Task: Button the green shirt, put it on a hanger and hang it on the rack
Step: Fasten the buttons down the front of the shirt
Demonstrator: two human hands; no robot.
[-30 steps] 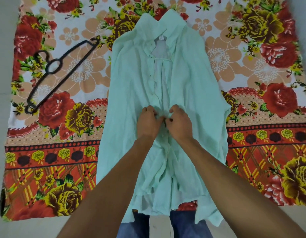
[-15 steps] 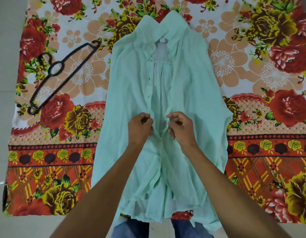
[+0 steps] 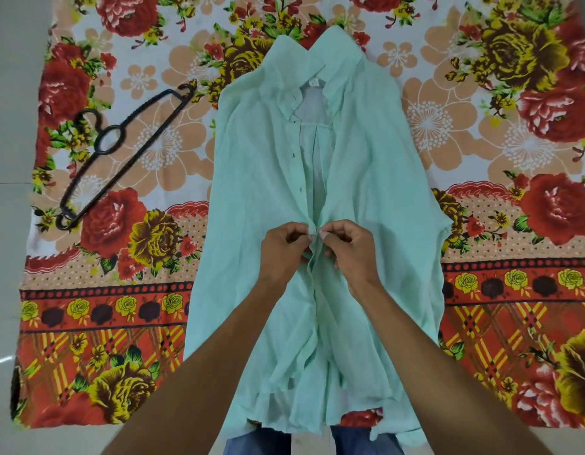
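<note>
shirt: thin pale-green button-up shirt point(image 3: 258, 178), light, limp, best held at placket edges
hands: left hand point(image 3: 283, 249) and right hand point(image 3: 348, 249) fingers pinching placket

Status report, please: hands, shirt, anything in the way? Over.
Left hand, right hand both pinching green shirt at mid-front. Upper front open. Hanger lies apart on floral cloth; nothing obstructing.

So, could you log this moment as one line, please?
buttoning | left hand, right hand: pinch green shirt front edges | upper front open | hanger lies left, untouched
</note>
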